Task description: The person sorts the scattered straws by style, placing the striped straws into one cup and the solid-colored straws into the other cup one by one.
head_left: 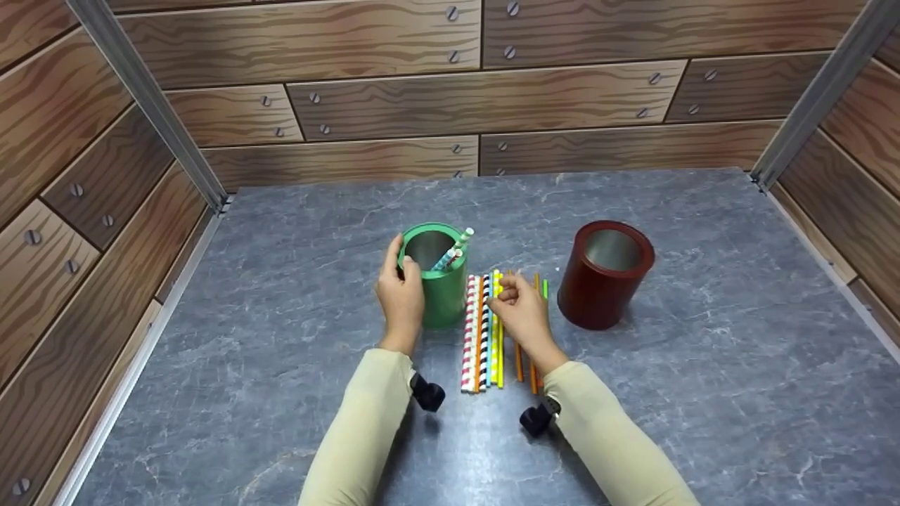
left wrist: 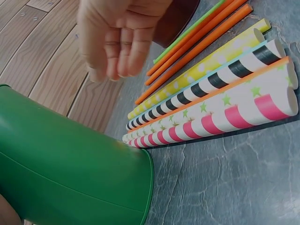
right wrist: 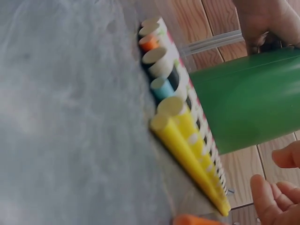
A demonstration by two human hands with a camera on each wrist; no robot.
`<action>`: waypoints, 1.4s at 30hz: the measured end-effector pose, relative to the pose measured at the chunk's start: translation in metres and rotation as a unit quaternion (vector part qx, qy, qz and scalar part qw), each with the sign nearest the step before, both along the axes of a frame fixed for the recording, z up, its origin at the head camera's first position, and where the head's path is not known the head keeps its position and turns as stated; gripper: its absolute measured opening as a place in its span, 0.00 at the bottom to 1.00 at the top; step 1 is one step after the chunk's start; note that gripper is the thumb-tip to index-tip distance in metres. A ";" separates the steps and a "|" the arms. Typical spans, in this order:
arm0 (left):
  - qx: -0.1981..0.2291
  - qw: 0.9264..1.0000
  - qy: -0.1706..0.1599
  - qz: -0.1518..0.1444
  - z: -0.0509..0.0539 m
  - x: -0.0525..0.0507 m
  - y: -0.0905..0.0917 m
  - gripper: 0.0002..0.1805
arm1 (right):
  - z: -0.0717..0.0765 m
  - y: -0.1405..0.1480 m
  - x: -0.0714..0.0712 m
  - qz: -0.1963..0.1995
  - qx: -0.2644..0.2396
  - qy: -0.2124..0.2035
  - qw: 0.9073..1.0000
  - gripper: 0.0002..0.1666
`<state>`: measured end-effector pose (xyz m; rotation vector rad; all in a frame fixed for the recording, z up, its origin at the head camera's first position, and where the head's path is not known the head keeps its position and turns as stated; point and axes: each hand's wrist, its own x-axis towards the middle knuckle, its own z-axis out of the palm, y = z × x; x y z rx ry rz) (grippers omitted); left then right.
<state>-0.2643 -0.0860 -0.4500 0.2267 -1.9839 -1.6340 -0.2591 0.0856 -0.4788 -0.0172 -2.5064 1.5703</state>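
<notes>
My left hand (head_left: 402,299) grips the upright green cylindrical container (head_left: 444,299) from its left side, near the rim. A few patterned paper straws (head_left: 464,240) lean inside that container, against its right wall. To its right lies a row of straws, among them a pink-striped straw (left wrist: 206,124), a black-striped straw (left wrist: 218,79) and a yellow straw (right wrist: 187,159). Above this row hovers my right hand (head_left: 522,309), its fingers loosely bent. In the right wrist view its thumb and fingertips (right wrist: 263,192) are apart, with nothing seen between them.
A dark red cylindrical container (head_left: 594,302) stands upright right of the straws. Thin orange straws (head_left: 519,362) and a green straw (head_left: 545,288) lie partly under the right hand. Wood-patterned walls (head_left: 394,98) enclose the grey marbled tabletop (head_left: 281,337).
</notes>
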 end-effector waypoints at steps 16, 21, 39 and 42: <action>-0.008 1.000 -0.009 0.004 -0.001 0.001 0.000 0.23 | -0.011 0.002 -0.005 0.034 0.063 -0.058 0.996 0.28; -0.008 1.000 -0.011 0.005 -0.001 0.002 0.000 0.23 | -0.010 0.001 -0.006 0.038 0.098 -0.069 0.992 0.30; -0.019 1.000 -0.006 0.000 -0.001 0.001 -0.002 0.23 | -0.001 -0.007 -0.014 0.045 0.257 -0.083 0.962 0.18; -0.020 1.000 -0.005 0.004 -0.001 0.001 -0.002 0.23 | 0.001 -0.010 -0.014 0.046 0.264 -0.078 0.960 0.15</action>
